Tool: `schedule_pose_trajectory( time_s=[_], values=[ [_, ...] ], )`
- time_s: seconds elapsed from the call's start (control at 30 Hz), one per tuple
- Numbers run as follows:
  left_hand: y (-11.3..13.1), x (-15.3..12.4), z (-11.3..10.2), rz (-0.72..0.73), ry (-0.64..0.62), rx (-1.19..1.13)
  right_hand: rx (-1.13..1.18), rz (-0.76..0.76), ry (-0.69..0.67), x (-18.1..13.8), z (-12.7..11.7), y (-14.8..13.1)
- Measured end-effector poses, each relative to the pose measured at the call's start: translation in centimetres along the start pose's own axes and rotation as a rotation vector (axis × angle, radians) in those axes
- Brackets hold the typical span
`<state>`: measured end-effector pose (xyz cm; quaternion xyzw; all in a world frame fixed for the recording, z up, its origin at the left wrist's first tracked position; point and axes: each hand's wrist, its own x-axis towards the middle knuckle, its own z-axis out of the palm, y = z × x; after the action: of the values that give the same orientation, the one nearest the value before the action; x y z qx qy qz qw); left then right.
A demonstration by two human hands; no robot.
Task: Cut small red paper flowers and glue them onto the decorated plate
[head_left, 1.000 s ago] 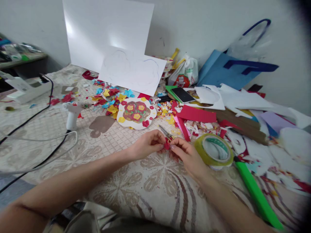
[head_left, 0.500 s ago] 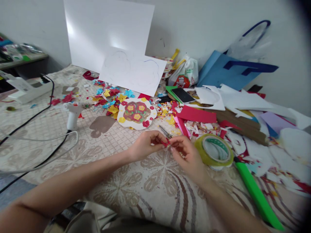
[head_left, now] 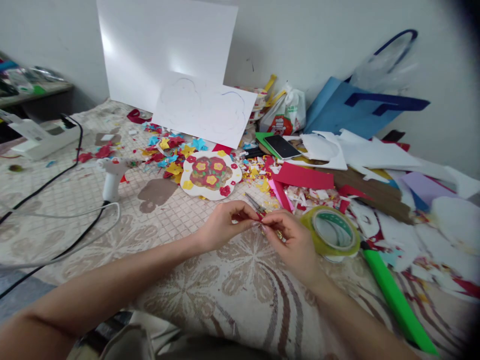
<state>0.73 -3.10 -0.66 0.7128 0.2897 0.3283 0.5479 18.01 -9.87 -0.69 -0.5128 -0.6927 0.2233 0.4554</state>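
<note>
My left hand [head_left: 226, 226] and my right hand [head_left: 291, 241] meet fingertip to fingertip above the patterned tablecloth. Both pinch a small red piece [head_left: 260, 216], mostly hidden by the fingers; its exact shape is too small to tell. Just behind the fingertips lie scissors [head_left: 252, 201], partly covered by my right hand. Beyond my left hand rests a scalloped white plaque [head_left: 183, 176] decorated with red and yellow flowers on a brown middle. A wide roll of yellowish clear tape [head_left: 308, 231] lies right beside my right hand.
A white glue gun [head_left: 111, 181] stands at left among cables. Colourful cut-out flowers and scraps [head_left: 173, 155] lie behind the plaque. A phone [head_left: 283, 147], red card [head_left: 303, 176] and white offcuts spread rightward. A green-handled tool [head_left: 397, 300] lies front right. A white board [head_left: 168, 45] leans on the wall.
The fingertips of both hands have closed in tighter around the red piece, so less of it shows. The things on the table stay where they were.
</note>
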Motion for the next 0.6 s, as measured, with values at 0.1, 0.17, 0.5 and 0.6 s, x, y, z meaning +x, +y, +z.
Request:
schedule_pose_trajectory(
  time_s=[0.1, 0.17, 0.5, 0.6],
  values=[
    [0.12, -0.06, 0.08, 0.021, 0.030, 0.000, 0.003, -0.006, 0.006, 0.00, 0.11, 0.03],
    [0.16, -0.11, 0.17, -0.002, 0.033, -0.028, 0.019, 0.006, 0.002, -0.04, 0.12, 0.05],
    [-0.06, -0.02, 0.16, 0.011, 0.024, -0.095, 0.074, 0.094, -0.002, -0.21, -0.05, 0.09],
    [0.00, -0.05, 0.18, -0.003, 0.041, -0.093, 0.072, 0.106, -0.006, -0.19, -0.09, -0.06]
  ],
)
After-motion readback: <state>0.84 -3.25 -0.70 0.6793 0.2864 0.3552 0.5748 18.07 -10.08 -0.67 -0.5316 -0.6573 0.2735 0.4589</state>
